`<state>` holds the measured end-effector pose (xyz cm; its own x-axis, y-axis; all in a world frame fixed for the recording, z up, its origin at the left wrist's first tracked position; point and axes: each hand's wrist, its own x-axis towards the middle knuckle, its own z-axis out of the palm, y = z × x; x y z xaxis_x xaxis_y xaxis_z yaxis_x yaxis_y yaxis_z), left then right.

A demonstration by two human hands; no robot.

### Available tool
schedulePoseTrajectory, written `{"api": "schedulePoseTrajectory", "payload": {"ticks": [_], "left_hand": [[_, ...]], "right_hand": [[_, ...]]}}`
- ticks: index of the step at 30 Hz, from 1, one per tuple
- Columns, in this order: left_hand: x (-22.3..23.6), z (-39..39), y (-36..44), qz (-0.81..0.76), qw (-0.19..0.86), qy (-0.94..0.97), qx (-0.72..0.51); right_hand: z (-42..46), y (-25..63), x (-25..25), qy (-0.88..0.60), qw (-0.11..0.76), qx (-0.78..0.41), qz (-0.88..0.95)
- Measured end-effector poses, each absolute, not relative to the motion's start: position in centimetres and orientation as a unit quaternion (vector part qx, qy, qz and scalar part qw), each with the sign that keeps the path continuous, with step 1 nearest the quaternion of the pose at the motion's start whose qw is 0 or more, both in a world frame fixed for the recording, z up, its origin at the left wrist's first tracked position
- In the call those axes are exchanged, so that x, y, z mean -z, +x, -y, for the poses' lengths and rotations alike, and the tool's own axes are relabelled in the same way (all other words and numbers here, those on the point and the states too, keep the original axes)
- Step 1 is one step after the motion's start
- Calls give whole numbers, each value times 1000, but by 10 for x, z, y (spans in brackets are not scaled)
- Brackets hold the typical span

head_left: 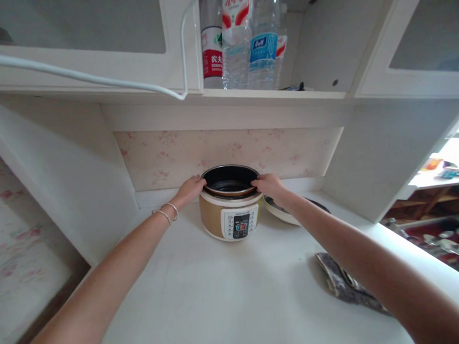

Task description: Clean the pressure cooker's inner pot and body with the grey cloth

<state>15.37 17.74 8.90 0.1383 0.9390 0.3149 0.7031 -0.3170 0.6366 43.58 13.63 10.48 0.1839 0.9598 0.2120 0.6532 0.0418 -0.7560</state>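
Hands are clamped on opposite rim edges of the inner pot: left hand at its left, right hand at its right; the pot is seated in the rice cooker on the tabletop.

White countertop fills niche under cabinets. Gold-and-white cooker sits far centre, close to back wall, control panel facing near side. Just right of it, shallow white dish, partly hidden behind forearm, can't tell if touching cooker. Grey patterned cloth lying crumpled near right edge, well apart from cooker. Open shelf above: water bottles standing upright in tight cluster.
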Motion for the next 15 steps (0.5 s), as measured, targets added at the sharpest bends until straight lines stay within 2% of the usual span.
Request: {"api": "schedulePoseTrajectory", "payload": {"ticks": [6, 9, 12, 15], "left_hand": [[-68, -174, 151, -502, 146, 762, -383], [-59, -170, 150, -471, 118, 776, -403], [-53, -170, 153, -498, 86, 759, -412], [-50, -172, 156, -513, 68, 747, -417]], "right_hand": [[-79, 455, -89, -628, 482, -91, 604], [-54, 475, -44, -650, 484, -190, 554], [-47, 497, 13, -689, 393, -313, 522], [-55, 518, 54, -796, 271, -260, 475]]}}
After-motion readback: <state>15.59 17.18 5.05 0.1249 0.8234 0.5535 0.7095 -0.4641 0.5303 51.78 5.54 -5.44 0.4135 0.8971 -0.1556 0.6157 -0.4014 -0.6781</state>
